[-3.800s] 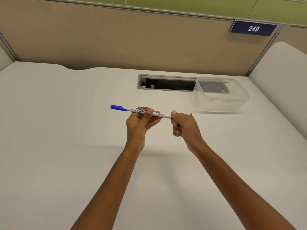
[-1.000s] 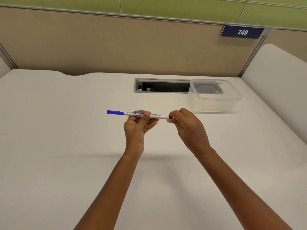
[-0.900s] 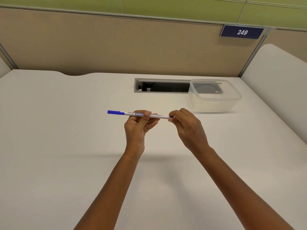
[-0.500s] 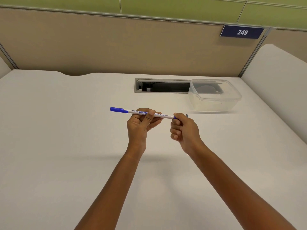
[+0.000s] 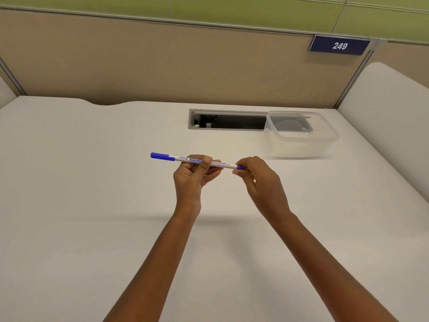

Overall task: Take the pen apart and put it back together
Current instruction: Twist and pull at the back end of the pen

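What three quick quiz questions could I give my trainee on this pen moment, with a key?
1. True or false: the pen lies flat on the desk.
2. Which hand pinches the pen's blue end nearest the clear plastic container? A) left hand B) right hand
3. Fill in: the left hand holds the white barrel, and the blue cap sticks out to the ____ of it.

Key:
1. False; both hands hold it in the air above the desk.
2. B; the right hand has its fingertips on that end.
3. Left.
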A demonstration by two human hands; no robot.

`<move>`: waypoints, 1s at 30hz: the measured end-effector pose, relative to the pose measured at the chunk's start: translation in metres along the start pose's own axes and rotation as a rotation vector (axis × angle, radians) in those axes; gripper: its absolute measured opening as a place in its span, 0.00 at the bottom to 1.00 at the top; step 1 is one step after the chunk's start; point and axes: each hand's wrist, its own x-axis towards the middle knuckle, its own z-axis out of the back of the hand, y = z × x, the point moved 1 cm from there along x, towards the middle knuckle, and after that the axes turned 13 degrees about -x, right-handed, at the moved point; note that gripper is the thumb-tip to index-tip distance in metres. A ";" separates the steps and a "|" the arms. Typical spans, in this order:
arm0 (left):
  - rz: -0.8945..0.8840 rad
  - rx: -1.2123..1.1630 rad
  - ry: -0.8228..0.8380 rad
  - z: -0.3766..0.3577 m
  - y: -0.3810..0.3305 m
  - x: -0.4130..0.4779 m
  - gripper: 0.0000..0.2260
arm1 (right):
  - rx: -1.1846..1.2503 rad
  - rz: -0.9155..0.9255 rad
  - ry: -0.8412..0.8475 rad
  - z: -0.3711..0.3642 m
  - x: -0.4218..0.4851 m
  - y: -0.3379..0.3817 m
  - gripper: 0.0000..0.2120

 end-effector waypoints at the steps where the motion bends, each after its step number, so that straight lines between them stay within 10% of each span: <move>1: 0.004 -0.009 0.004 0.000 0.000 0.000 0.07 | -0.067 0.050 -0.017 0.002 0.001 -0.001 0.06; 7: 0.020 -0.019 0.039 -0.005 -0.001 -0.002 0.07 | 0.068 0.027 0.011 0.004 0.004 -0.006 0.08; 20: -0.036 0.032 0.070 -0.008 -0.005 -0.003 0.07 | 1.160 -0.909 0.519 0.007 0.012 0.012 0.24; 30: -0.021 -0.014 0.024 -0.005 -0.007 -0.002 0.08 | 0.157 -0.170 0.128 0.005 -0.006 0.005 0.04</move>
